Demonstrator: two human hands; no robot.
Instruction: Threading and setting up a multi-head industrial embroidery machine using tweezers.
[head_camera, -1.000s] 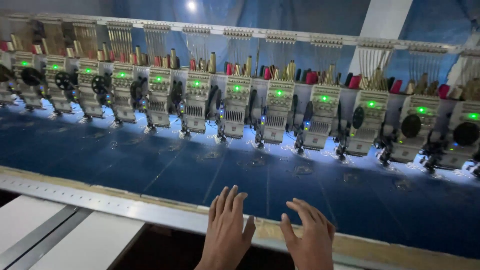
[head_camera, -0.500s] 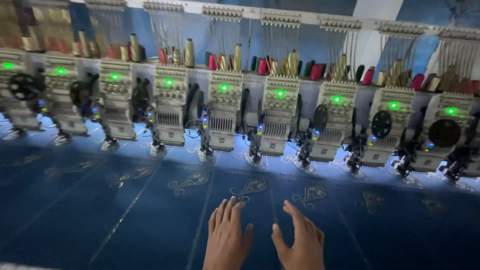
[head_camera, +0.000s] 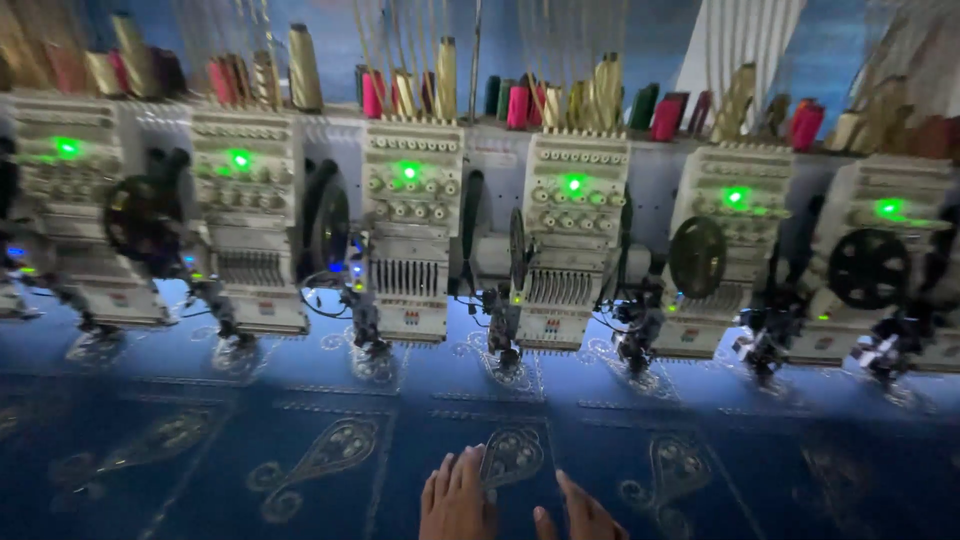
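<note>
Step in hand, as judged: smoothing blue fabric (head_camera: 330, 400) on machine bed, below row of embroidery heads (head_camera: 570, 240).
Left hand (head_camera: 458, 498): lying flat, fingers spread, gripping nothing, touching paisley motif (head_camera: 510, 455).
Right hand (head_camera: 580, 515): mostly cropping out; openness unclear.
Next move calling for clearance from needles.
Needle zone blurring; thread cones (head_camera: 300, 65) indistinct.

Dark blue cloth (head_camera: 300, 400) bears pale paisley motifs (head_camera: 318, 458).

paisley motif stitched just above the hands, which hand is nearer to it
Left. The left hand has its fingertips at the lower left edge of the paisley motif on the blue fabric. The right hand sits lower and to the right, apart from it.
</note>
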